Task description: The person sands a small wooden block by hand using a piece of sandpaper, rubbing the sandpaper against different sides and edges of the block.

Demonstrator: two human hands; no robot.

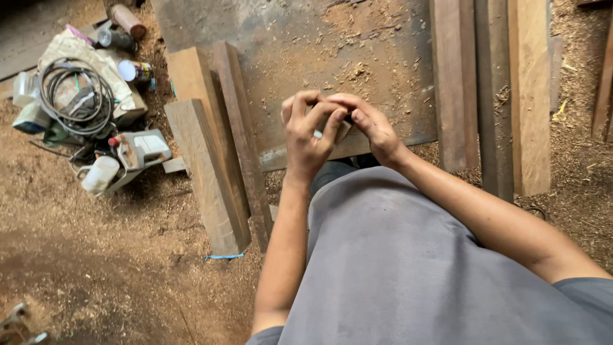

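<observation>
Both hands together, left hand (308, 137) and right hand (371, 130) pinching something small, can't tell what; keep fingertips close, steady.

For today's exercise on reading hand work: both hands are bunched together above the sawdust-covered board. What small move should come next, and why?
Probably part the fingers a little. The left hand and right hand press fingertip to fingertip around a small dark object, mostly hidden, so it cannot be identified. The wooden planks and power tool lie untouched.
</observation>
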